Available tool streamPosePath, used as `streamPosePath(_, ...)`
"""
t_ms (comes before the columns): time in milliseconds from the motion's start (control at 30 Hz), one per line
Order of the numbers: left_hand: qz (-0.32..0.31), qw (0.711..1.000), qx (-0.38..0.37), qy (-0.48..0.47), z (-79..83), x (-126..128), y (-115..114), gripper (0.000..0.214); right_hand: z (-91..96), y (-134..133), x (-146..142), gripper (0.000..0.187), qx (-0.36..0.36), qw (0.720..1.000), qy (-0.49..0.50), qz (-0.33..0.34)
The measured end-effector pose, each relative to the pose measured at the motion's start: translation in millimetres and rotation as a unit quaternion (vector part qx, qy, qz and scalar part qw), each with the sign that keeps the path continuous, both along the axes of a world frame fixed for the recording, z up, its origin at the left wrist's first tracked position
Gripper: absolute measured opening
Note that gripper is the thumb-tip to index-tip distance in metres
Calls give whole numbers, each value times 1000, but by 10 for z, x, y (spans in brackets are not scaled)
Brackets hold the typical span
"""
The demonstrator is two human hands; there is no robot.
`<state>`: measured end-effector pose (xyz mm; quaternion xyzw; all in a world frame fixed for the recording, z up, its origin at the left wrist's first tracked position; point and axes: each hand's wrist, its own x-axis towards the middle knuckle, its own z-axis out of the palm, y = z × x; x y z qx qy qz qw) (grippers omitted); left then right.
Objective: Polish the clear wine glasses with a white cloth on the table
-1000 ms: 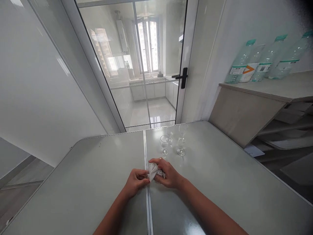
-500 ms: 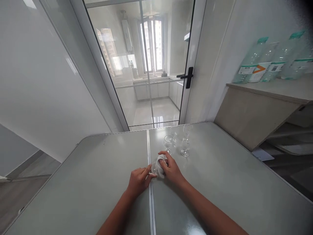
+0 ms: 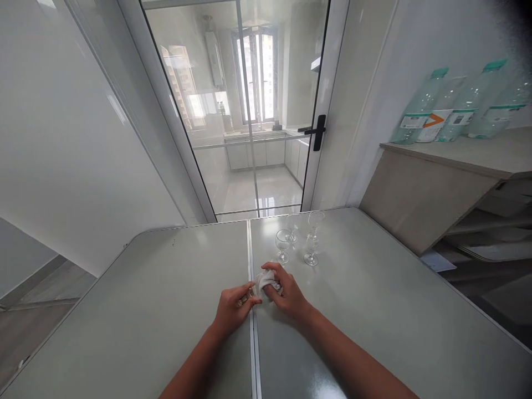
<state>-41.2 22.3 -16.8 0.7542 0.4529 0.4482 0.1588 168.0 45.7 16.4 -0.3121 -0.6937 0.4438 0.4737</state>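
My left hand [image 3: 233, 306] and my right hand [image 3: 286, 291] meet over the seam of a pale grey table [image 3: 166, 310]. A crumpled white cloth [image 3: 265, 280] is bunched in my right hand's fingers. My left hand pinches something small and glassy against the cloth; most of it is hidden and I cannot name it. Three clear stemmed glasses stand upright just beyond the hands: a short one [image 3: 282, 245], a taller one [image 3: 311, 244] to its right, and one [image 3: 292, 228] behind them.
A glass sliding door [image 3: 249, 111] with a black handle [image 3: 316, 133] stands behind the table, a kitchen beyond it. On the right, a wooden cabinet [image 3: 436, 183] carries several green-capped plastic bottles [image 3: 419, 108]. Floor shows past the table's left edge.
Both hands have stayed together on the cloth, working it slightly; the fingers shifted their hold. The view swayed a little. The glasses have not moved.
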Motion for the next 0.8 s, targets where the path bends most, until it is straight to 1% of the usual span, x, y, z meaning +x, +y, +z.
streamPosePath(67,19,994,85,69,-27,-17,0,32,20,1,-39,30,-59,997,49,-10)
streamPosePath(167,34,974,175,141,-12,-58,4,37,73,16,-53,33,-149,981,123,-4)
streamPosePath(233,40,967,201,151,25,-73,1,42,109,29,-32,37,-174,973,149,15)
streamPosePath(267,37,969,199,142,47,-74,-4,42,122,32,-16,39,-172,973,151,27)
streamPosePath(333,16,983,155,93,86,-59,-20,39,138,29,16,42,-148,979,133,44)
streamPosePath(367,3,992,112,55,103,-47,-30,36,141,23,29,42,-131,983,115,50)
streamPosePath(433,-30,999,-7,-26,127,-20,-49,33,138,7,42,43,-97,990,81,57)
streamPosePath(500,-63,984,-136,-100,136,1,-55,35,135,-9,42,46,-84,992,73,66)
streamPosePath(567,-102,950,-243,-168,126,5,-41,43,139,-17,39,50,-95,988,91,77)
streamPosePath(600,-119,931,-282,-200,114,1,-29,48,145,-18,39,50,-107,985,104,80)
streamPosePath(667,-138,902,-325,-249,79,-18,0,58,158,-14,45,47,-133,979,140,71)
streamPosePath(700,-139,895,-330,-265,59,-30,12,62,161,-10,47,45,-141,975,164,53)
streamPosePath(800,-124,900,-300,-292,3,-64,32,66,130,1,30,40,-158,952,259,-30)
